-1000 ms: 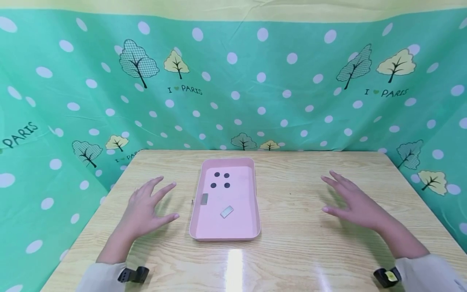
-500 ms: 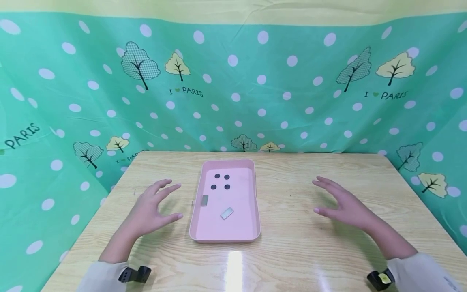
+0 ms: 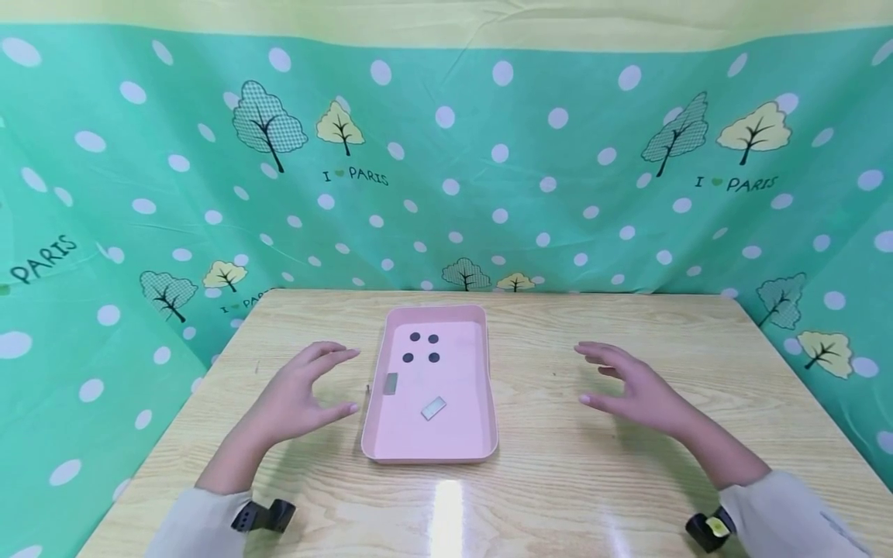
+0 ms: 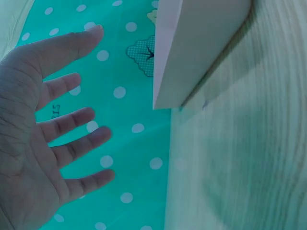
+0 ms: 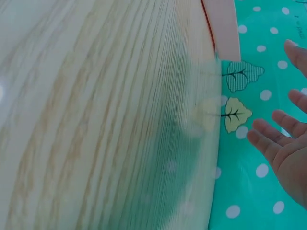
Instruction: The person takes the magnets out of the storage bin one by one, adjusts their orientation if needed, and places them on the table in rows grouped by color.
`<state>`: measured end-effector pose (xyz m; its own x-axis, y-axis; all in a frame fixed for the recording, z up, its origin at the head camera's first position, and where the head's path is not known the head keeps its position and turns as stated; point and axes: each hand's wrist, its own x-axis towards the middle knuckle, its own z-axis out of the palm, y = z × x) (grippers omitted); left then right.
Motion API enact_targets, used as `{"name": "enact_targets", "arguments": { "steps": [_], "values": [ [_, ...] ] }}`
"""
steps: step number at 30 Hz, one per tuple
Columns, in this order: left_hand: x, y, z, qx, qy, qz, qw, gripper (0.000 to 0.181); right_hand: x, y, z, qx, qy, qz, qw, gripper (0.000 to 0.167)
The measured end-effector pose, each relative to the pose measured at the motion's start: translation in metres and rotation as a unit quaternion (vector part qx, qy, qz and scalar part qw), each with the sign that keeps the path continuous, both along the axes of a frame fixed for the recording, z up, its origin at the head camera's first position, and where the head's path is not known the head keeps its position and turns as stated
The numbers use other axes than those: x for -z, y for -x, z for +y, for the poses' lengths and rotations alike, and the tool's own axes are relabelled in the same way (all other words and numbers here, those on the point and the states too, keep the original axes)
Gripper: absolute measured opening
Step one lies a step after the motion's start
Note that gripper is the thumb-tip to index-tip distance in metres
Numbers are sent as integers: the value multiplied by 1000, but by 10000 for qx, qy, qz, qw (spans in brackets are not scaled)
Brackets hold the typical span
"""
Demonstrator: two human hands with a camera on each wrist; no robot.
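Observation:
A shallow pink tray (image 3: 460,442) lies on the wooden table, left of the middle in the head view. Inside it are several small black discs (image 3: 434,357) toward the far end, a silvery rectangular piece (image 3: 433,408) on the floor, and a greyish rectangular piece (image 3: 391,384) by the left wall. My left hand (image 3: 296,399) hovers just left of the tray, thumb and fingers spread apart, holding nothing. To the right of the tray, farther off, my right hand (image 3: 638,391) is held above the table, fingers loosely bent and nothing in them.
The light wood table (image 3: 544,496) spreads around the tray, with a bright reflection near its front. A green dotted curtain (image 3: 530,155) printed with trees hangs behind and at both sides. Each wrist wears a black camera strap (image 3: 263,515).
Both hands have moved inward toward the tray, the right hand shifting left more than the left hand moved right. The tray and its contents stay put.

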<state>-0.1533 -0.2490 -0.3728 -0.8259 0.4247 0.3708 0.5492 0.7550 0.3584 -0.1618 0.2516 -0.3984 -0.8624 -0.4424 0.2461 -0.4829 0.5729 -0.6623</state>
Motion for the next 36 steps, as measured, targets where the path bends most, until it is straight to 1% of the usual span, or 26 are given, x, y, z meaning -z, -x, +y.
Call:
{"name": "enact_targets", "arguments": {
  "steps": [5,8,13,16,24,27,30,34,36],
  "values": [
    [-6,2,4,158,-27,-194,9997,68,0,2,-9,-54,281,-260,9993,67],
    [-8,5,6,204,-65,-304,9993,66,-1,3,-15,-73,451,-436,9980,67],
    [-12,9,11,274,-123,-255,9992,58,0,3,-25,-6,747,-632,9952,64],
    [-14,11,14,303,-136,-292,9990,53,1,4,-31,23,931,-714,9931,61],
    [-22,16,21,390,-68,-659,9970,50,4,6,-44,8,1312,-1240,9836,57],
    [-22,18,22,446,-47,-773,9960,49,5,7,-48,-9,1460,-1444,9787,58],
    [-22,20,24,415,-65,-859,9954,49,7,8,-52,-31,1547,-1562,9755,57],
    [-23,22,27,422,-113,-879,9952,50,9,8,-55,-50,1618,-1647,9730,57],
    [-22,23,28,471,-142,-855,9951,49,10,8,-57,-69,1675,-1690,9712,59]
  ]
}}
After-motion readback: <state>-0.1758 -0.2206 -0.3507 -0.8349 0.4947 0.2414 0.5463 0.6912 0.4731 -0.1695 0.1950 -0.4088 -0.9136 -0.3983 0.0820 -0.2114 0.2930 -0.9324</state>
